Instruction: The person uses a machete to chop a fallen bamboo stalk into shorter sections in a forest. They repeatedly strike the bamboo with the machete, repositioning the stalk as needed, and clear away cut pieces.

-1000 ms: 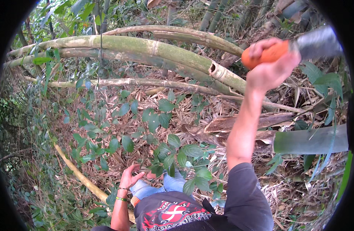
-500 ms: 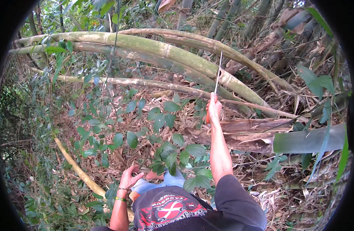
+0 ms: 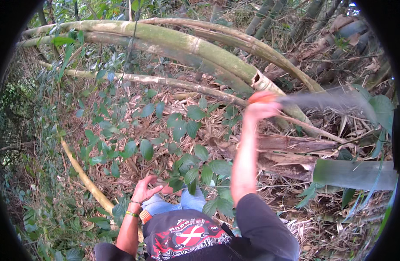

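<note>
"Fingers of the right hand (image 3: 263,111) are wrapped tight round the orange handle (image 3: 264,96) of a bladed tool."

"And the blade (image 3: 326,102), where does it point?"

"Off toward the right edge of the ground, out over the greenery. It's so blurred that I can't make out its outline."

"What about the other hand?"

"That left hand (image 3: 146,189) is held loosely spread, thumb well apart from the fingers, near the blue jeans (image 3: 192,201) and a leafy plant (image 3: 206,174). Yellow-green bands (image 3: 132,213) circle the wrist."

"What's nearest the tool?"

"Thick arched bamboo (image 3: 200,47), with a dark hole (image 3: 256,78) just above the handle from this angle. Whether the tool touches it, I can't tell."

"I see more stems around it."

"Yes, a slimmer bowed stem (image 3: 283,62) beyond, and a thin pale stem (image 3: 182,84) on the near side. Dry leaves (image 3: 217,126) litter the ground below."

"And farther out?"

"At the right edge of the ground lies a green bamboo length (image 3: 354,175), its end facing left, beside a split brown husk (image 3: 284,165). Toward the lower left corner, a yellow stem (image 3: 89,185) slants through the undergrowth."
</note>
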`<action>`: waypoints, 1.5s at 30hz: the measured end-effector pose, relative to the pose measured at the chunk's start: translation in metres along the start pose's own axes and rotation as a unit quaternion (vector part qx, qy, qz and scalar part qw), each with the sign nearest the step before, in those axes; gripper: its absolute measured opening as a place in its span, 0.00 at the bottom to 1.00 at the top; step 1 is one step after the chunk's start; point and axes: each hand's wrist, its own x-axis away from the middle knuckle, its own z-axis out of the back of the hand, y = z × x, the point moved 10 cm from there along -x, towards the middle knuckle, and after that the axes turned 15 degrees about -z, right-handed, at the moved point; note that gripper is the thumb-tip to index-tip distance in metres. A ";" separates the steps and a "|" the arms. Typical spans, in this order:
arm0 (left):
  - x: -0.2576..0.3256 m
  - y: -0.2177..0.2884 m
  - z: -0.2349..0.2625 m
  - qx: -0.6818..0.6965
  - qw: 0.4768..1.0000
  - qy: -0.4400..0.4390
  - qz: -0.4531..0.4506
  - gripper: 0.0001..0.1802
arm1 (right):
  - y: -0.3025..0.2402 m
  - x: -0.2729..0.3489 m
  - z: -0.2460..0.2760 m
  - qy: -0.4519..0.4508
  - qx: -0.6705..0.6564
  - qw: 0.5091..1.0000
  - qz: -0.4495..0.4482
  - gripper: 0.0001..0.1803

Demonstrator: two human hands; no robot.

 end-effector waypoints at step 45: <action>-0.005 0.001 -0.014 0.003 0.999 -0.047 -0.004 0.34 | -0.362 -0.119 0.002 -0.124 0.005 0.970 0.209 0.51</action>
